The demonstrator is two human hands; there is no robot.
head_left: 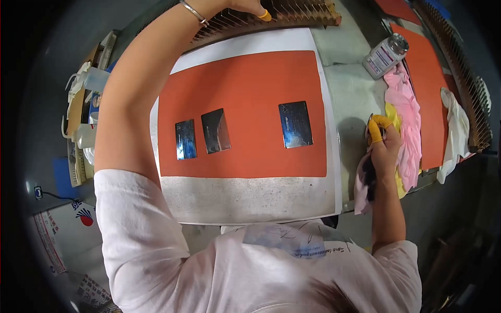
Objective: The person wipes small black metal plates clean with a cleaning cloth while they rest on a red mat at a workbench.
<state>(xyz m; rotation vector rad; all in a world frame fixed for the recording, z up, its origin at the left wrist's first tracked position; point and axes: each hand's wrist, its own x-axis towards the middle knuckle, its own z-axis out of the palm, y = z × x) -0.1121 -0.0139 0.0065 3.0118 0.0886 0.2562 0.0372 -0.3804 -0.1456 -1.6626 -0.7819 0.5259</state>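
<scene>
Left hand (249, 6) reaches the wooden rack (271, 18); its finger state cannot be told. Right hand (383, 148) grips a pink cloth (364, 182), fingers closed around it.

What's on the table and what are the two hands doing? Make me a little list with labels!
Surface: orange rectangular mat lying on a white sheet
On the mat: three dark shiny rectangular plates, two close together at left, one apart at right
Left hand: left hand with a yellow finger cover, reaching to the wooden slotted rack at the far edge
Right hand: right hand with yellow finger covers, gripping a pale pink cloth
Nearby: small white bottle with silver cap, heap of pink rags
</scene>
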